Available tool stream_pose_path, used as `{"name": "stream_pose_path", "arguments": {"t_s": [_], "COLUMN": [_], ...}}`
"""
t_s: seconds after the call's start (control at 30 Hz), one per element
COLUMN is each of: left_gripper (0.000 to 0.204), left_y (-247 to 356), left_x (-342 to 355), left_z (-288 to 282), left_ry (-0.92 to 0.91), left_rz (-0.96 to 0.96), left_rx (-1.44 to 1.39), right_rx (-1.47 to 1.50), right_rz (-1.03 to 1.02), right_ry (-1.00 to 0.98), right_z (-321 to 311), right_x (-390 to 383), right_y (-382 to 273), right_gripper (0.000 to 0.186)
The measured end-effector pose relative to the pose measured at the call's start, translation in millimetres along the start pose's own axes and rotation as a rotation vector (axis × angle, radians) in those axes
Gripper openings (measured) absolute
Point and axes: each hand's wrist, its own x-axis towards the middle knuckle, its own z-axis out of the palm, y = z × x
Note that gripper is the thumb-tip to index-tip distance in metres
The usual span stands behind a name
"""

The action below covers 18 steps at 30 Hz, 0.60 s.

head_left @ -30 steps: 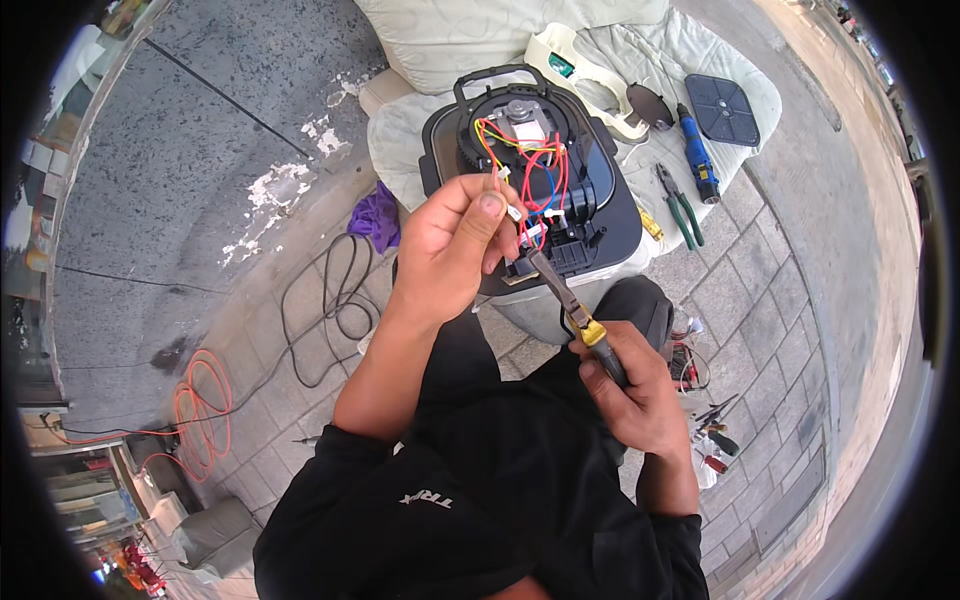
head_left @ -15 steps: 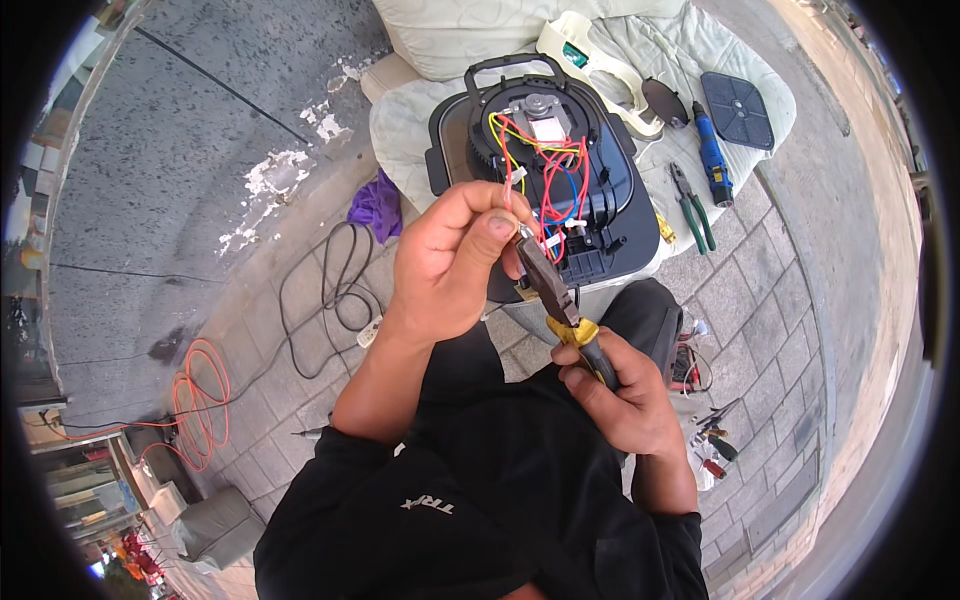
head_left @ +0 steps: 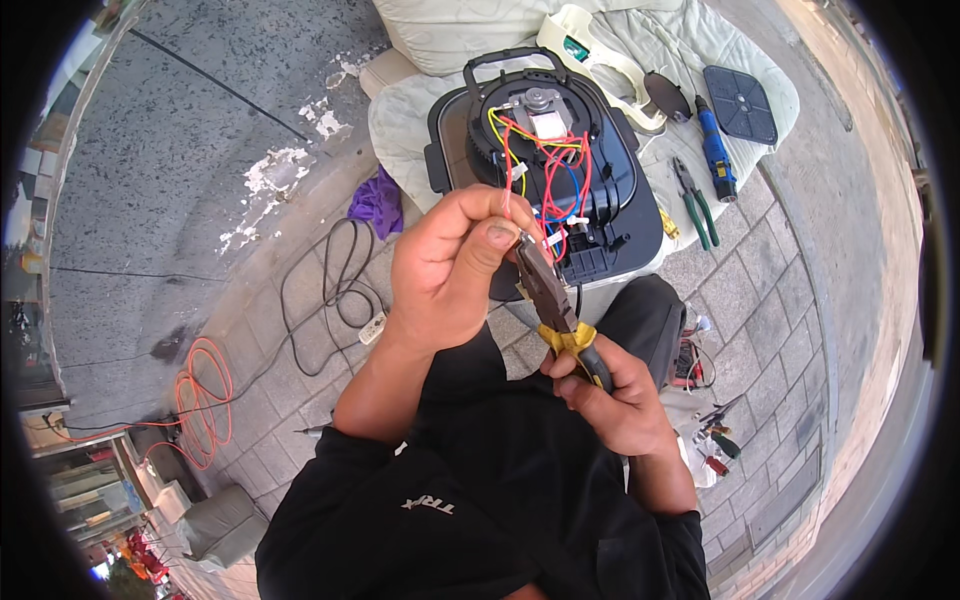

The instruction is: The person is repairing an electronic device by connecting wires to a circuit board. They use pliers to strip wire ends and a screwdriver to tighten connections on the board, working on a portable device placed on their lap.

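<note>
Between the thumb and fingers of my left hand [head_left: 450, 260] I pinch a wire [head_left: 507, 200], its end close to the plier jaws. My right hand [head_left: 615, 400] is wrapped round the yellow and black handles of a pair of pliers [head_left: 548, 290]. Their jaws point up and left and meet the wire's tip by my left thumb; whether they grip it I cannot tell. Beyond my hands lies an opened black appliance [head_left: 625, 215] with a round motor part [head_left: 540, 100]. Red, yellow and blue wires [head_left: 565, 165] loop across it.
The appliance rests on a pale padded seat [head_left: 410, 120]. To its right lie green-handled pliers [head_left: 693, 203], a blue power tool [head_left: 714, 152], a black square cover [head_left: 740, 105] and a white frame [head_left: 605, 70]. A purple cloth [head_left: 377, 203] and black cable [head_left: 325, 300] are at left; hand tools [head_left: 718, 440] lie at lower right.
The pliers have turned slightly more upright, and my right hand has shifted a little left. My left hand keeps its pinch in nearly the same place.
</note>
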Motion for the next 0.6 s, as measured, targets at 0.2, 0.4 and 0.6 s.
{"name": "stream_pose_path", "arguments": {"t_s": [0.2,0.4,0.6], "left_gripper": [0.019,0.022,0.026], "left_y": [8.0,8.2,7.1], "left_x": [-0.9,-2.7,-4.5], "left_z": [8.6,8.9,9.4], "left_ry": [-0.023,-0.041,0.042], "left_rz": [0.013,0.013,-0.106], "left_rx": [-0.065,-0.027,-0.072], "right_rx": [0.01,-0.032,-0.344], "right_rz": [-0.05,-0.12,-0.231], "right_ry": [0.001,-0.077,0.045], "right_z": [4.6,-2.1,1.3], "right_x": [2.0,4.2,0.6], "right_y": [1.6,7.7,-1.1], "right_gripper": [0.02,0.022,0.035]}}
